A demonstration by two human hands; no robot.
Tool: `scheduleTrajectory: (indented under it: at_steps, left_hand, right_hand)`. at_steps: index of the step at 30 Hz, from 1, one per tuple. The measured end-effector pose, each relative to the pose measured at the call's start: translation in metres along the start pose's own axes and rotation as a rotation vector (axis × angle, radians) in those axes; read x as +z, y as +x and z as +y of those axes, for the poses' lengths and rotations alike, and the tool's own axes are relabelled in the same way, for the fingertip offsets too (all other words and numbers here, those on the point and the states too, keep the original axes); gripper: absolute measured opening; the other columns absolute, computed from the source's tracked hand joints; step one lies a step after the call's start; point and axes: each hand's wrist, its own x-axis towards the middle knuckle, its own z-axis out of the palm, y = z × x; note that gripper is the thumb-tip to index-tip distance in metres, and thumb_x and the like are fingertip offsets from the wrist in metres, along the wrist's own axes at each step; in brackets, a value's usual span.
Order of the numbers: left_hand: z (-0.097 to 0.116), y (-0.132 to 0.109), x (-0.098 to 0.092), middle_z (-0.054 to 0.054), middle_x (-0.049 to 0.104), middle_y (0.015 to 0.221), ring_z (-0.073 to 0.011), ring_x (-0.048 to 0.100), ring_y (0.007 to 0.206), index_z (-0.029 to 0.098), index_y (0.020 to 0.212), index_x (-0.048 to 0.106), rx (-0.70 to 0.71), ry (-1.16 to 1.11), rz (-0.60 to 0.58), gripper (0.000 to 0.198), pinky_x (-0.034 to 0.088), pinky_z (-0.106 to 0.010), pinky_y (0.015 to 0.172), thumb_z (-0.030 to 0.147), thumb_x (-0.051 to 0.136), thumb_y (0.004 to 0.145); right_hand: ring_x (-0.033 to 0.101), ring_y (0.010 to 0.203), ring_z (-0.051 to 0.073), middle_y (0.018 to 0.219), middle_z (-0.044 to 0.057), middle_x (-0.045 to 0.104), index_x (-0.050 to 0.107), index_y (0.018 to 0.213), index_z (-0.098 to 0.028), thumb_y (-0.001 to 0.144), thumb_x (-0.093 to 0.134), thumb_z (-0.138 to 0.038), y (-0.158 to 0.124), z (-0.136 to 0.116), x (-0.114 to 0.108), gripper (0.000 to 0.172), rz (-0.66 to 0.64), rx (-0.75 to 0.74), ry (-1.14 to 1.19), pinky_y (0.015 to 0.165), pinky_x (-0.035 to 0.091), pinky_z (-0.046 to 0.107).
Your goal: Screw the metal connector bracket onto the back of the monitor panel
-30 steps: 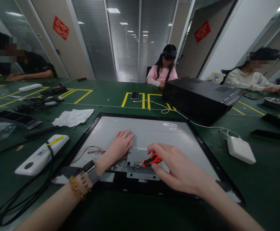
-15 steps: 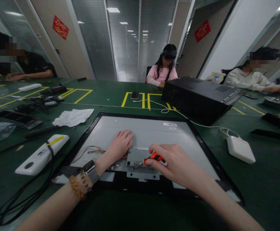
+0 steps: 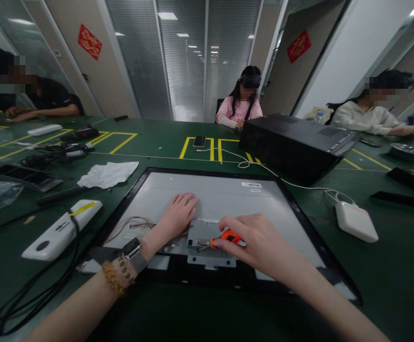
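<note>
A flat display panel [image 3: 221,190] with a black frame and grey back lies on the green table in front of me. My left hand [image 3: 180,211] rests flat on the grey back, fingers stretched out. Between my hands a metal bracket [image 3: 202,229] sits at the panel's near side. My right hand [image 3: 253,237] is closed around the orange and black handle of a screwdriver [image 3: 230,236]. Its thin shaft points left, low over the bracket; I cannot tell whether the tip touches a screw. Thin coloured wires [image 3: 130,222] lie on the panel left of my left wrist.
A black box-shaped casing [image 3: 285,147] stands behind the panel at right. A white adapter [image 3: 355,222] with a cable lies to the right. Left are a white device [image 3: 62,230], black cables [image 3: 32,297] and crumpled tissue [image 3: 109,175]. Several people sit around the table.
The screwdriver's handle has turned slightly in my right hand, showing more orange, and the fingers have shifted a little. My left hand stays in place.
</note>
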Motion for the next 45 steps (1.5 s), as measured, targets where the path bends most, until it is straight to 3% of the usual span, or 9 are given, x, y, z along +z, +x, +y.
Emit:
scheduleTrajectory:
  at_steps: [4, 7, 11, 15, 20, 25, 28, 38, 45]
  left_hand:
    - [0.000, 0.000, 0.000, -0.014, 0.053, 0.137, -0.0277, 0.049, 0.125, 0.015, 0.130, 0.052, -0.002, 0.011, -0.002, 0.034, 0.037, -0.048, 0.107, 0.020, 0.040, 0.098]
    - [0.001, 0.001, -0.003, -0.014, 0.053, 0.136, -0.0272, 0.051, 0.124, 0.016, 0.129, 0.052, -0.001, 0.027, -0.003, 0.033, 0.038, -0.047, 0.106, 0.020, 0.041, 0.098]
    - [0.003, 0.001, -0.007, -0.015, 0.053, 0.137, -0.0282, 0.050, 0.124, 0.014, 0.130, 0.053, -0.014, 0.027, -0.030, 0.034, 0.038, -0.047, 0.106, 0.019, 0.042, 0.098]
    - [0.004, 0.002, -0.006, -0.015, 0.052, 0.137, -0.0287, 0.049, 0.124, 0.013, 0.130, 0.053, -0.022, 0.021, -0.044, 0.035, 0.037, -0.047, 0.107, 0.019, 0.043, 0.098]
    - [0.003, 0.001, -0.005, -0.015, 0.052, 0.137, -0.0285, 0.049, 0.124, 0.013, 0.131, 0.053, -0.017, 0.022, -0.026, 0.035, 0.037, -0.047, 0.107, 0.020, 0.043, 0.098]
    - [0.003, 0.001, -0.006, -0.015, 0.052, 0.137, -0.0289, 0.049, 0.124, 0.013, 0.130, 0.053, -0.014, 0.020, -0.026, 0.035, 0.037, -0.047, 0.107, 0.018, 0.044, 0.097]
    - [0.002, 0.001, -0.004, -0.015, 0.053, 0.136, -0.0283, 0.050, 0.124, 0.013, 0.129, 0.053, -0.004, 0.007, -0.005, 0.034, 0.038, -0.047, 0.106, 0.018, 0.043, 0.097]
    - [0.002, 0.001, -0.003, -0.015, 0.053, 0.136, -0.0291, 0.050, 0.123, 0.013, 0.128, 0.054, -0.011, 0.015, -0.016, 0.034, 0.038, -0.048, 0.106, 0.018, 0.044, 0.097]
    - [0.003, 0.001, -0.004, -0.015, 0.054, 0.135, -0.0280, 0.050, 0.123, 0.014, 0.128, 0.054, -0.004, 0.017, -0.008, 0.034, 0.039, -0.046, 0.106, 0.017, 0.044, 0.096]
  right_hand:
    - [0.063, 0.077, 0.023, 0.084, 0.008, 0.069, 0.061, 0.099, -0.018, 0.095, 0.045, -0.033, -0.003, -0.002, -0.007, 0.023, 0.009, -0.061, 0.064, 0.067, 0.042, 0.034]
    - [0.061, 0.095, 0.022, 0.106, 0.011, 0.067, 0.056, 0.108, -0.017, 0.081, 0.047, -0.015, -0.005, -0.006, -0.014, 0.028, 0.005, -0.092, 0.178, 0.079, 0.045, 0.035]
    - [0.061, 0.090, 0.021, 0.101, 0.010, 0.066, 0.057, 0.102, -0.015, 0.071, 0.049, -0.009, -0.003, -0.010, -0.016, 0.032, -0.019, -0.054, 0.203, 0.077, 0.045, 0.033]
    - [0.064, 0.075, 0.021, 0.083, 0.007, 0.070, 0.059, 0.099, -0.016, 0.086, 0.052, -0.021, 0.001, -0.006, -0.005, 0.015, 0.020, -0.003, 0.128, 0.066, 0.043, 0.032]
    - [0.059, 0.050, 0.020, 0.057, 0.001, 0.064, 0.062, 0.097, -0.017, 0.094, 0.051, -0.048, 0.002, 0.004, 0.007, 0.033, 0.037, 0.001, -0.031, 0.052, 0.031, 0.031]
    - [0.065, 0.083, 0.023, 0.092, 0.007, 0.071, 0.056, 0.109, -0.017, 0.091, 0.052, -0.030, -0.003, 0.004, -0.002, 0.023, 0.064, -0.057, 0.139, 0.070, 0.042, 0.034]
    - [0.061, 0.097, 0.022, 0.109, 0.010, 0.065, 0.053, 0.114, -0.017, 0.081, 0.054, -0.015, -0.006, 0.002, -0.007, 0.033, 0.030, -0.093, 0.243, 0.081, 0.044, 0.035]
    - [0.059, 0.091, 0.020, 0.100, 0.006, 0.063, 0.055, 0.104, -0.018, 0.077, 0.053, -0.008, -0.004, -0.002, -0.009, 0.030, -0.020, -0.058, 0.291, 0.081, 0.046, 0.034]
    - [0.058, 0.071, 0.013, 0.081, -0.002, 0.064, 0.055, 0.092, -0.022, 0.082, 0.060, -0.017, -0.004, 0.005, -0.011, 0.012, 0.248, -0.049, 0.436, 0.068, 0.046, 0.026]
